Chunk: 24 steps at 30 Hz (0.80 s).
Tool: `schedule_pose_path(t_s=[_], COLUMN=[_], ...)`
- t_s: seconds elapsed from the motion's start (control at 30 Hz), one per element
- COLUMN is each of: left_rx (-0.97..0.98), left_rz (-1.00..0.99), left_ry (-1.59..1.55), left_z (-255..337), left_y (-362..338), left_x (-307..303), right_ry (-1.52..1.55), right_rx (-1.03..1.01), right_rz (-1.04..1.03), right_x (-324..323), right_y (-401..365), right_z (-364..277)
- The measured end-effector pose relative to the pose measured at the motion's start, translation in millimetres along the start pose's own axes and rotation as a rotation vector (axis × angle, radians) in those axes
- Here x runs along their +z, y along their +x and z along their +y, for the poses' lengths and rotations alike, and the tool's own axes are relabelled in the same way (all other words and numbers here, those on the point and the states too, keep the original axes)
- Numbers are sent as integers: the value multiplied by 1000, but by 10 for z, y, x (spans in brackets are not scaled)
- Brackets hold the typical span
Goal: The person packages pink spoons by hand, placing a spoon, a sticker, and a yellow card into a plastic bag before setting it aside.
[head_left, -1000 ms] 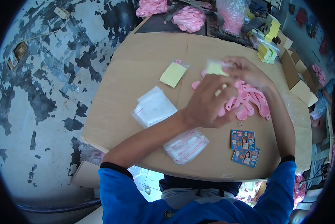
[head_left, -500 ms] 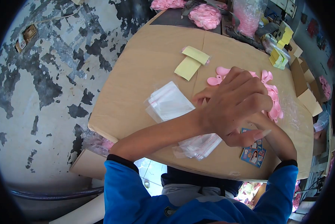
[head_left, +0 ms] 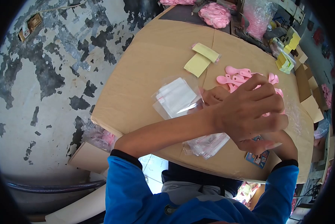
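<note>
My forearms cross above the brown table. My left hand (head_left: 253,112) hangs over the pink spoons (head_left: 237,77) and the printed cards (head_left: 257,158); its fingers are bent and the thumb stands apart, fingertips partly hidden. Reaching under the left forearm, my right hand (head_left: 215,96) is closed at the edge of a clear plastic bag (head_left: 193,108) beside the stack of clear bags (head_left: 176,98). More clear bags (head_left: 208,145) lie near the front edge, partly behind the left forearm.
Two yellow cards (head_left: 198,64) lie farther back on the table (head_left: 148,48). Wrapped pink items (head_left: 214,15) sit behind the table. At the right are yellow card stacks (head_left: 285,61) and an open cardboard box (head_left: 310,99). A peeling wall (head_left: 48,67) stands at the left.
The camera view has shifted slightly. My right hand now has a clear bag's edge at its fingers, and the bag is pulled askew on the stack. My left hand has moved slightly right.
</note>
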<state>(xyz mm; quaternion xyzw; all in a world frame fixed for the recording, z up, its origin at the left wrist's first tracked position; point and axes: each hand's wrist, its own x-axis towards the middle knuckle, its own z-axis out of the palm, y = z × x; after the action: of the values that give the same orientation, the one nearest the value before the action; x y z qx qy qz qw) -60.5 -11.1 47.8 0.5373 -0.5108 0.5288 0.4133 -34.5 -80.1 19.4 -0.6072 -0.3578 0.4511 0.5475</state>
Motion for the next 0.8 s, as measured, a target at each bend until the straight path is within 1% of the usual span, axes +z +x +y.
schedule_pose_path(t_s=[0.07, 0.13, 0.2, 0.23, 0.33, 0.43, 0.47, 0.5, 0.57, 0.63, 0.67, 0.7, 0.73, 0.77, 0.8], left_rx=[44, 36, 57, 80, 134, 155, 157, 114, 21, -156, -240, -507, -657, -819, -988], left_rz=[-12, 14, 16, 6, -9, -55, -76, -57, -24, -7, -2, 118, 159, 112, 72], left_ry=[19, 7, 2, 1, 20, 57, 69, 95, 135, 169, 185, 203, 215, 70, -56], left_z=[2, 22, 52, 73, 107, 93, 84, 74, 43, -144, -214, -211, -255, -271, -286], left_y=[7, 29, 33, 22, -20, -37, -40, -33, -22, 26, 47, 62, 41, 42, 43], left_x=[-8, 1, 14, 29, 88, 79, 64, 54, 39, -75, -117, -115, -92, -79, -66], right_ry=[134, 291, 293, 252, -227, -459, -153, 160, 169, -241, -337, -420, -502, -585, -515], right_rx=[-10, -34, -47, -51, -33, 63, -63, -188, -489, -598, -547, -529, -508, -484, -554], right_rz=[49, 113, 131, 123, -15, 107, 325, 537, 647, 639, 736, 770, 802, 829, 780], right_x=[59, 108, 95, 94, -105, -100, -67, 8, -39, -443, -648, -730, -774, -797, -813], right_y=[3, 4, 53, 80, 137, 80, 29, -50, -208, -370, -467, -635, -835, -987, -1082], right_z=[47, 85, 77, 62, -93, -209, -160, -76, -149, -363, -387, -446, -562, -635, -639])
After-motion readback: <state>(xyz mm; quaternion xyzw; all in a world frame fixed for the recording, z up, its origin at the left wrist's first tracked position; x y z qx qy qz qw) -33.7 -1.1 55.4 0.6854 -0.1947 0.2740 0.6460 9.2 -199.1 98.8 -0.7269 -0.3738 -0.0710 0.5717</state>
